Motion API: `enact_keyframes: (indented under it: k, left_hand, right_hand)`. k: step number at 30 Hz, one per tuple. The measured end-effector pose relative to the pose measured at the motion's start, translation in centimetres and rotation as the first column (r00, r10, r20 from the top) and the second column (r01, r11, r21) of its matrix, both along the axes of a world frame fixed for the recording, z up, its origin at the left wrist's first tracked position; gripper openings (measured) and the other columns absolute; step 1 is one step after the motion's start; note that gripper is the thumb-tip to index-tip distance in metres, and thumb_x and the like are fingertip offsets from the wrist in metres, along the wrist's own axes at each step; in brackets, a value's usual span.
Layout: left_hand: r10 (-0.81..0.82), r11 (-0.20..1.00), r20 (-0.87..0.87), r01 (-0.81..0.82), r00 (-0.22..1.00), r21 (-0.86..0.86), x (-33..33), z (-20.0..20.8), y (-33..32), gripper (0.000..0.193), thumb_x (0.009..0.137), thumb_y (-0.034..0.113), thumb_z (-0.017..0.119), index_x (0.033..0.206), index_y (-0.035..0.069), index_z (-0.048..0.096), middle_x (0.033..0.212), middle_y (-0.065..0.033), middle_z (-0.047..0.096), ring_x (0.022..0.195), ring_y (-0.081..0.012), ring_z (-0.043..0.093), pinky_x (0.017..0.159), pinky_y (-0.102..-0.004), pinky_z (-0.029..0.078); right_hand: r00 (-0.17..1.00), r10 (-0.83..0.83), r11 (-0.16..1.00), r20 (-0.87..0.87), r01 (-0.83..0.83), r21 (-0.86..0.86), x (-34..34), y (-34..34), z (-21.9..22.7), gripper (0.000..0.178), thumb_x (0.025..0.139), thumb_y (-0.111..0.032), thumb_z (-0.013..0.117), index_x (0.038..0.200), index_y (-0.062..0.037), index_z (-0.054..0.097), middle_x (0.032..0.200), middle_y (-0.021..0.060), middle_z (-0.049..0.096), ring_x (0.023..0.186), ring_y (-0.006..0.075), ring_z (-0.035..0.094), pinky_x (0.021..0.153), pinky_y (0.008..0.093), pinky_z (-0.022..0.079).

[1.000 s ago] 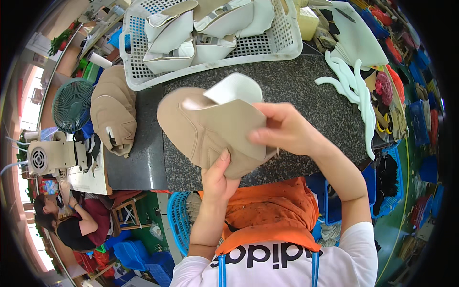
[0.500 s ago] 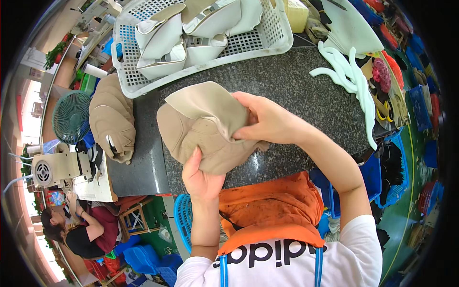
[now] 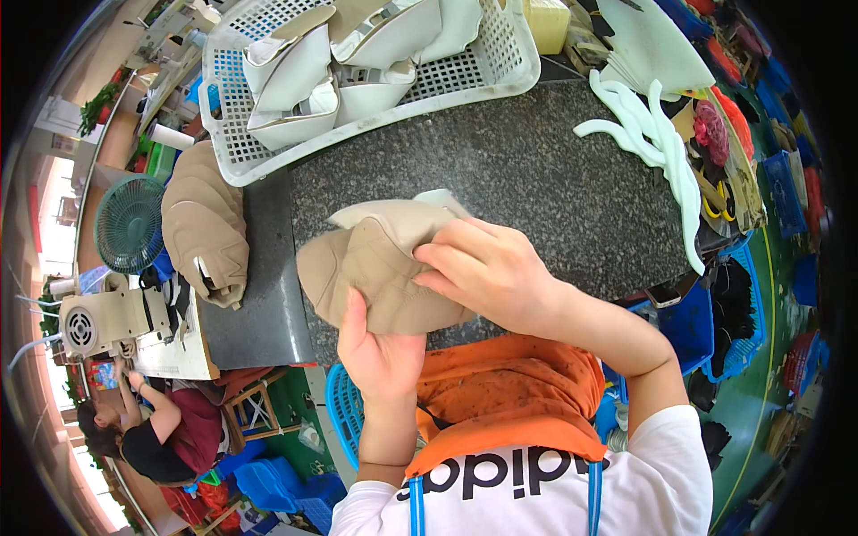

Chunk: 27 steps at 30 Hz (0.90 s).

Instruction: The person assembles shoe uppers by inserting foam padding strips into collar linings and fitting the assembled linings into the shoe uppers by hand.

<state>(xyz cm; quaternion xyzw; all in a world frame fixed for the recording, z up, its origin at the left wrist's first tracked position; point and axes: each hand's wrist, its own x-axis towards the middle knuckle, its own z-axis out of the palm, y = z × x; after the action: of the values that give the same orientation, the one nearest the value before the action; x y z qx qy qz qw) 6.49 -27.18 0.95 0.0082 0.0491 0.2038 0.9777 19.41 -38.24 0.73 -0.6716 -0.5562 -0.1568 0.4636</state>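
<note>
Over the dark speckled tabletop (image 3: pixel 545 179) I hold a beige shoe upper (image 3: pixel 384 272) with stitched, padded panels. My left hand (image 3: pixel 382 353) grips its near lower edge, thumb on top and the fingers mostly hidden underneath. At its right side, my right hand (image 3: pixel 500 272) pinches the edge of a smooth folded flap, fingers and thumb closed on it. A pale grey-white edge shows behind the flap. To the left lies a stack of similar beige uppers (image 3: pixel 206 223), nested in one another.
A white plastic basket (image 3: pixel 393 121) of whitish uppers (image 3: pixel 299 121) stands at the back. Wavy white strips (image 3: pixel 657 143) lie at the right beside yellow-handled scissors (image 3: pixel 719 210). Blue crates (image 3: pixel 684 326) stand below the right edge. A co-worker (image 3: pixel 170 433) sits at a machine (image 3: pixel 98 317) far left.
The upper has come lower and its flap is folded down flatter. My right hand has shifted to the near side of the flap and pinches it; my left hand keeps its grip.
</note>
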Motion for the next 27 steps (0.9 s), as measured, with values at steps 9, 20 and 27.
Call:
enact_keyframes:
  k: [9, 20, 27]
  left_hand:
    - [0.014, 0.871, 0.072, -0.048, 0.997, 0.489, -0.8, -1.2, 0.4, 0.053, 0.098, 0.027, 0.039, 0.144, 0.003, 0.028, 0.146, -0.0146, 0.035, 0.135, -0.0322, 0.032, 0.113, -0.0505, 0.022]
    - [0.138, 0.759, -0.163, 0.001, 0.977, 0.651, -1.2, 0.2, -0.3, 0.052, 0.096, 0.021, 0.041, 0.143, 0.003, 0.028, 0.144, -0.0156, 0.037, 0.133, -0.0334, 0.036, 0.111, -0.0482, 0.027]
    - [0.185, 0.792, -0.252, 0.007, 0.950, 0.610, -0.7, 1.1, -1.5, 0.058, 0.090, 0.019, 0.053, 0.141, 0.003, 0.030, 0.137, -0.0141, 0.044, 0.127, -0.0295, 0.043, 0.107, -0.0459, 0.034]
  right_hand:
    - [0.821, 0.321, 0.825, -0.472, -0.487, -0.286, 1.2, -1.0, 1.3, 0.024, 0.082, -0.021, 0.066, 0.080, -0.0028, 0.052, 0.074, 0.0121, 0.054, 0.067, 0.0316, 0.057, 0.056, 0.0396, 0.045]
    - [0.717, 0.366, 0.843, -0.593, -0.526, -0.115, 0.7, -1.1, 1.7, 0.032, 0.080, -0.022, 0.070, 0.069, -0.0026, 0.047, 0.064, 0.0117, 0.047, 0.055, 0.0314, 0.050, 0.049, 0.0365, 0.040]
    - [0.893, 0.246, 0.956, -0.378, -0.289, -0.061, 0.3, -0.7, 2.5, 0.025, 0.079, -0.012, 0.068, 0.068, -0.0026, 0.047, 0.060, 0.0106, 0.045, 0.048, 0.0274, 0.047, 0.045, 0.0354, 0.038]
